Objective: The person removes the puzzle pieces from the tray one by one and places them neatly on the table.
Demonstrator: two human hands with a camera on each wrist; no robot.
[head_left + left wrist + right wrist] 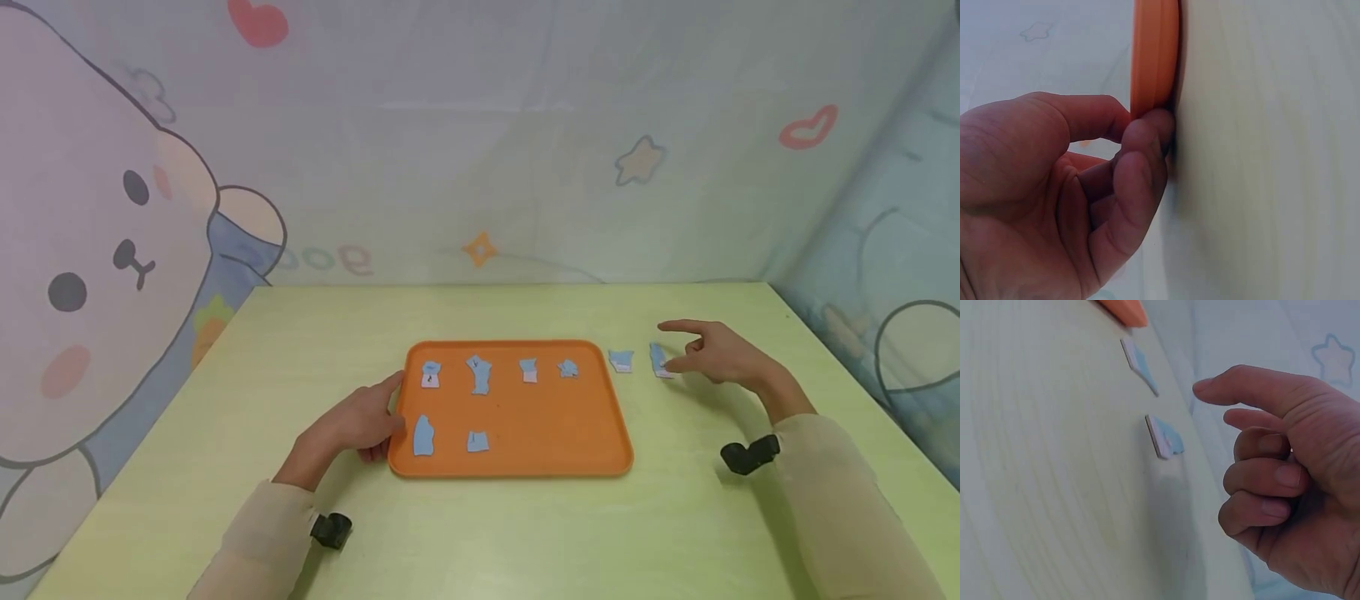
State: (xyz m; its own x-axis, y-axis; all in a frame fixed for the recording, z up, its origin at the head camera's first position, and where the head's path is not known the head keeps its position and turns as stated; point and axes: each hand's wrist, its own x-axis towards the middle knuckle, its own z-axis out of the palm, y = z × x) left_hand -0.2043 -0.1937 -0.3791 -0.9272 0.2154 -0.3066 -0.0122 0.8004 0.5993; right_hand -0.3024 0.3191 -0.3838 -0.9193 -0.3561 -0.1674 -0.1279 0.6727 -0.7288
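Note:
My left hand [363,421] grips the left rim of an orange tray [555,433]; in the left wrist view its thumb and curled fingers [1132,194] meet at the tray's edge [1155,56]. Over the table to the right, my right hand [716,354] holds nothing. Its index finger and thumb are spread apart, while the other fingers [1266,478] are curled. Just below that gap lies a thin, irregular blue-and-white piece [657,354], partly covered by a fingertip in the head view. A similar piece [621,360] lies between it and the tray.
Several flat blue pieces lie on the tray: an upper row including a tall one [481,377], and a lower row with a long one [423,437] and a small squarish one [477,442]. The pale table [510,533] meets a printed cloth backdrop [465,150].

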